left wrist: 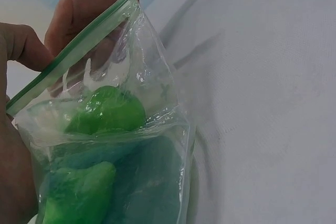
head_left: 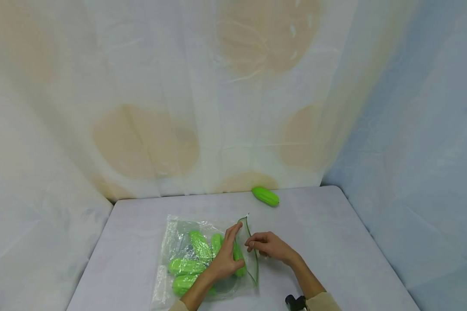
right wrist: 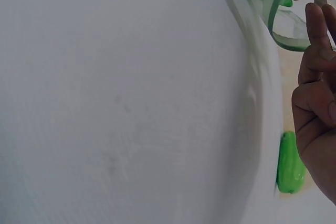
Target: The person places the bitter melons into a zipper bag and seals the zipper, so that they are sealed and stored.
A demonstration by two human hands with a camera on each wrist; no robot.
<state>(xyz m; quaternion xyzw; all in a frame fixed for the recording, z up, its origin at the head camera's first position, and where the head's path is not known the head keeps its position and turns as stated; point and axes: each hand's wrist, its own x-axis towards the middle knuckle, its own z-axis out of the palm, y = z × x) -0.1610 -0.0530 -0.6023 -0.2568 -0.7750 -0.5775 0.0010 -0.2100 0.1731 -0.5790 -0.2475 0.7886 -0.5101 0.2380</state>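
A clear zip bag (head_left: 161,280) with a green-edged mouth lies on the table with several green cucumber-like vegetables (head_left: 200,246) inside. My left hand (head_left: 224,257) lies over the mouth end, its thumb spread away from fairly straight fingers, touching the bag. Opposite it, my right hand (head_left: 270,246) reaches the parted mouth from the right with bent fingers. In the right wrist view, its fingertips (right wrist: 315,17) are against or near the clear film; whether they pinch it cannot be made out. The left wrist view shows the green zip edge (left wrist: 79,40) between both hands.
One more green vegetable (head_left: 265,196) lies outside the bag, near the table's back edge. A small black object (head_left: 295,302) is by the right sleeve. Patterned sheeting (head_left: 210,129) hangs behind the white table (head_left: 334,242) and on both sides.
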